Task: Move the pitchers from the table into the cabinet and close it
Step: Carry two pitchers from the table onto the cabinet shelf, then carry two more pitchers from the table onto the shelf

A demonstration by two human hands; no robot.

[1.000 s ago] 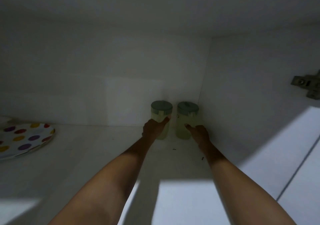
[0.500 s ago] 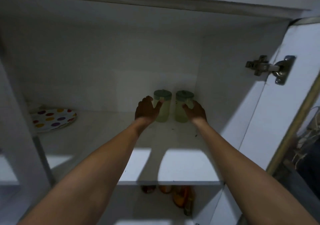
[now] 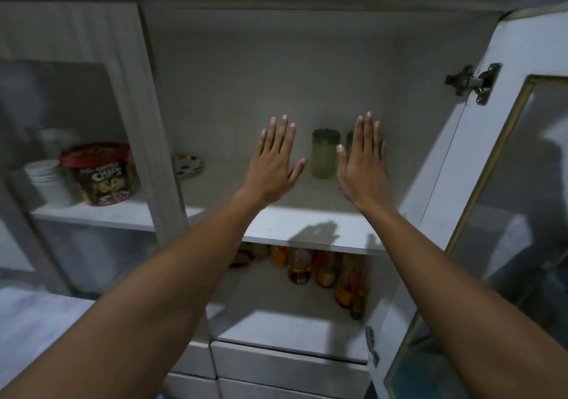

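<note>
Hands, left (image 3: 274, 161) and right (image 3: 362, 165), spread flat, empty, before shelved pitchers (image 3: 324, 155).

Left hand (image 3: 274, 165): flat, fingers spread, holding nothing, raised before the shelf (image 3: 307, 229).
Right hand (image 3: 364, 165): flat, empty, partly covering the right pitcher (image 3: 349, 141).
Left pitcher (image 3: 325, 154): upright at the shelf's back.
Cabinet door (image 3: 491, 183): swung wide on the right.
Dotted plate (image 3: 188, 165): left end of the shelf.

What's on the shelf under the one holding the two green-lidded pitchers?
Bottles with orange and red contents stand there, toward the back right. The shelf above hides their tops.
</note>
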